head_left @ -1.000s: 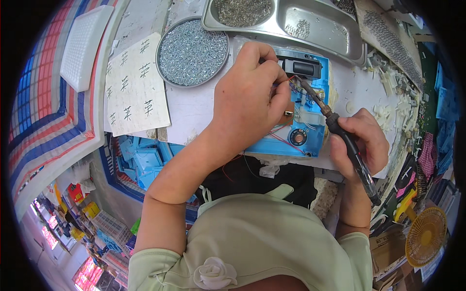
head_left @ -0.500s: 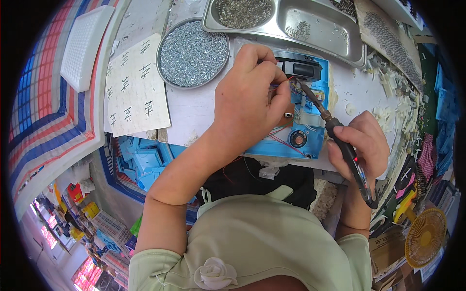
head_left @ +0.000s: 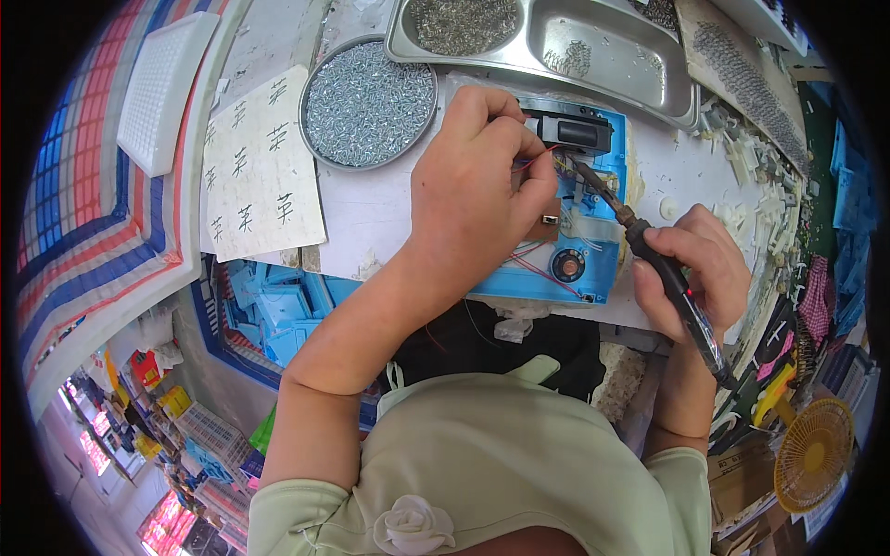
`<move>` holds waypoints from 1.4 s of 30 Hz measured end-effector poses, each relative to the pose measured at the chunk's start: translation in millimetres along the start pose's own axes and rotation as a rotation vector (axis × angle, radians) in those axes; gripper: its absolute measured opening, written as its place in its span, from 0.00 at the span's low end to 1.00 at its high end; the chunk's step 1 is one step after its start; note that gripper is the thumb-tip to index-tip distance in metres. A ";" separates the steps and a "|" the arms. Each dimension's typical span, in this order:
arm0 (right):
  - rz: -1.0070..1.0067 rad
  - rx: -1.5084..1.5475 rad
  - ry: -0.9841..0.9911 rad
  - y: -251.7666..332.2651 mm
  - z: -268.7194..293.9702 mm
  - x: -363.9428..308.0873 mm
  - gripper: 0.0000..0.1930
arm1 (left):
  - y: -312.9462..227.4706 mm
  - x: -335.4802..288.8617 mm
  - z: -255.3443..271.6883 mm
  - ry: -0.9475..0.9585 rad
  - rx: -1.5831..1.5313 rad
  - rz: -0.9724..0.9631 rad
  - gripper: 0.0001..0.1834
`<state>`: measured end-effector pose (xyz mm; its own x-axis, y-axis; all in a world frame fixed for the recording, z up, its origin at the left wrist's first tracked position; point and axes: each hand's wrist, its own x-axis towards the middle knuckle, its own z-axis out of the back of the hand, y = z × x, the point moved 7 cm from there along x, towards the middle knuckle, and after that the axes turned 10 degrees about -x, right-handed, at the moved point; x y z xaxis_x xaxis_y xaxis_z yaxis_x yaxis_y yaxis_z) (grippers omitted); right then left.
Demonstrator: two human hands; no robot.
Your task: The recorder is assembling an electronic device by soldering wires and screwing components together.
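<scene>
My right hand [head_left: 712, 264] grips a soldering iron [head_left: 669, 278] with a black handle and a small red light. Its metal tip points up and left into an open blue plastic casing [head_left: 595, 285], among thin wires. Over the casing's left side, my left hand [head_left: 473, 185] is closed with thumb and fingertips together, and a thin red wire [head_left: 547, 151] comes out from between them. In the casing sit a black rectangular part [head_left: 582, 135], a brown circuit board [head_left: 545, 225] with a small switch, and a round black part [head_left: 567, 266]. My left hand hides the casing's left side.
A round tray of small screws [head_left: 371, 102] stands left of the casing. Behind it lies a steel divided tray [head_left: 593, 23] with small metal pieces. White plastic parts [head_left: 742, 162] are scattered at the right. A handwritten paper [head_left: 260, 171] lies left; blue parts [head_left: 278, 310] fill a bin below.
My right hand and the iron's handle have shifted slightly to the right, while its tip stays near the same spot in the casing. My left hand has barely moved.
</scene>
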<state>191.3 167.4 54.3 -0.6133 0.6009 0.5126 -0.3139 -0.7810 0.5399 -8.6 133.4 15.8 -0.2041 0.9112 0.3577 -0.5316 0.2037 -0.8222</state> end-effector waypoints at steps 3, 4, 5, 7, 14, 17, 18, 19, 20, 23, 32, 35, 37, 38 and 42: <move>-0.010 -0.009 0.021 -1.0 -3.3 1.7 0.14 | 1.4 -0.7 -0.5 -0.015 0.004 0.003 0.06; -0.007 -0.010 0.023 -1.6 -4.4 2.1 0.14 | 1.9 -0.9 -0.8 -0.017 0.007 -0.001 0.05; -0.005 -0.011 0.027 -1.7 -5.2 2.6 0.14 | 1.3 -1.1 -1.1 -0.017 0.018 -0.016 0.05; -0.008 -0.003 0.029 -2.3 -6.1 3.1 0.14 | 0.2 -1.4 -1.7 -0.015 0.039 -0.044 0.05; -0.013 0.014 0.036 -4.3 -7.4 4.6 0.15 | -1.3 -1.3 -2.8 -0.010 0.037 -0.028 0.05; -0.013 0.023 0.024 -5.0 -7.1 4.5 0.15 | -2.6 -1.4 -4.6 -0.009 0.054 -0.046 0.05; -0.010 0.026 0.024 -5.1 -7.2 4.8 0.15 | -2.5 -2.0 -5.0 -0.007 0.053 -0.043 0.05; -0.007 0.029 0.024 -5.2 -7.4 5.0 0.15 | -2.2 -2.5 -5.6 -0.006 0.052 -0.039 0.05; -0.005 0.030 0.024 -5.2 -7.4 5.2 0.15 | -2.3 -2.7 -5.8 -0.019 0.049 -0.043 0.06; -0.009 0.027 0.020 -5.6 -7.4 5.5 0.15 | -3.3 -2.5 -6.4 -0.046 0.053 -0.054 0.08; -0.041 -0.006 0.031 -8.2 -5.2 3.4 0.16 | -6.5 -2.0 -7.7 -0.062 0.104 -0.048 0.08; -0.028 0.016 0.016 -7.3 -5.0 4.5 0.16 | -7.3 -1.9 -7.7 -0.060 0.118 -0.056 0.08; -0.030 0.010 0.021 -6.4 -4.3 3.6 0.16 | -8.3 -1.4 -7.6 -0.050 0.134 -0.067 0.07; -0.031 0.007 0.023 -5.9 -4.1 3.2 0.16 | -8.4 -1.5 -7.4 -0.051 0.131 -0.066 0.07; -0.008 0.007 0.000 -4.4 -0.4 -0.7 0.16 | -7.0 -2.8 -7.2 -0.048 0.111 -0.041 0.07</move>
<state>192.8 170.4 51.4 -0.6106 0.6075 0.5080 -0.3142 -0.7747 0.5488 1.6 132.0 17.4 -0.2178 0.8845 0.4126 -0.6274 0.1970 -0.7533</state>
